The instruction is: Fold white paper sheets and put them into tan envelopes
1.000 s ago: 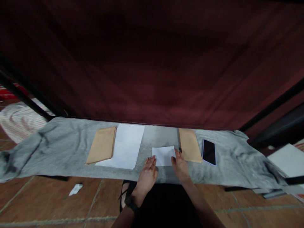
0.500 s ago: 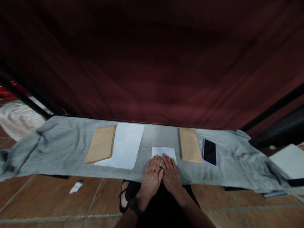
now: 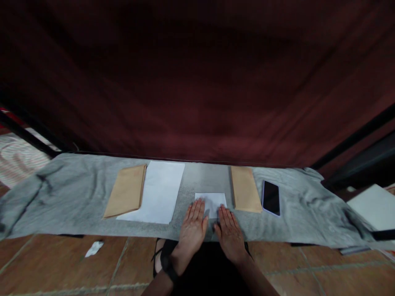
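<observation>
I rest my flat, empty left hand and right hand on the small white paper rectangle, right of the big white paper sheets; I'm smoothing, I think, so next needs soft, even pressing

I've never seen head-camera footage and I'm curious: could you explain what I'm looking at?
There is no machine here: these are a person's bare hands, seen by one camera worn on the head, looking forward and down.

The left hand and right hand lie flat, fingers touching a small white paper rectangle; neither grips anything.

It rests on a wrinkled grey cloth. To the left lie large white paper sheets, partly covered by a flat brown paper stack. To the right are another brown paper stack and a dark-screened phone with a pale purple edge.
</observation>
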Demonstrator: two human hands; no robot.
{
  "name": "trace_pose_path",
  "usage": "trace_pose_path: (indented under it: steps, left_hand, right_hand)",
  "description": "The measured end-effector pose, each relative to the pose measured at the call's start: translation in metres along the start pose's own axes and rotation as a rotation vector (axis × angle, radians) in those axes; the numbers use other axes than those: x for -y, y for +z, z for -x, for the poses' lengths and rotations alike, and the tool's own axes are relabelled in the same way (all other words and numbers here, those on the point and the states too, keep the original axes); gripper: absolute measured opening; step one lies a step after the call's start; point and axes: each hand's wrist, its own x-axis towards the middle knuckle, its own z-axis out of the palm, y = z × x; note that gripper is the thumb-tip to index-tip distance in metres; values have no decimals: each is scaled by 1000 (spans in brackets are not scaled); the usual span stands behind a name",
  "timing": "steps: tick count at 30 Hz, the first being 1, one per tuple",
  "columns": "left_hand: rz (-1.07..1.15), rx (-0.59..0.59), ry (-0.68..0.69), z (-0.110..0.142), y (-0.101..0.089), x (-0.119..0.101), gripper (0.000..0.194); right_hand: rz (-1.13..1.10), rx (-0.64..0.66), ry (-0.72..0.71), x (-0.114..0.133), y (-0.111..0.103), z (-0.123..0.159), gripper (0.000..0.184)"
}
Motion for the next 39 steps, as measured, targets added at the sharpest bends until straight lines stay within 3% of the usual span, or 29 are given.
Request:
trace_pose_path:
  steps: [4,8,13,18,27,31,34,36,39]
  left_hand:
    - [20,57,-9,-25,11,-2,56]
    - [13,65,-22,-24,19,8,57]
    - [-6,78,-24,-20,20,9,57]
    - [16,1,-85,-20,19,7,64]
    - [250,-107,-144,-19,10,9,73]
    - [421,-198,-273,-17,4,14,73]
    - [509,-306,-380,-14,-2,20,69]
    - [538,-367,-430,-11,-7,22,64]
    - [508,-369,-385,-8,-11,22,57]
  right_hand:
    - [-16,28,4,1,-2,1,58]
    - [-55,50,39,2,-2,-7,54]
    - [-124,129,119,-2,-5,-66,43]
    - [-105,377,160,-19,-13,-126,40]
    - [-218,417,96,-36,-27,-156,20]
    - [-296,340,56,-32,-50,-158,23]
    - [-361,169,7,-28,-63,-144,24]
    - [-387,45,-51,-26,-63,-125,23]
    - [-326,43,-113,-22,-49,-89,21]
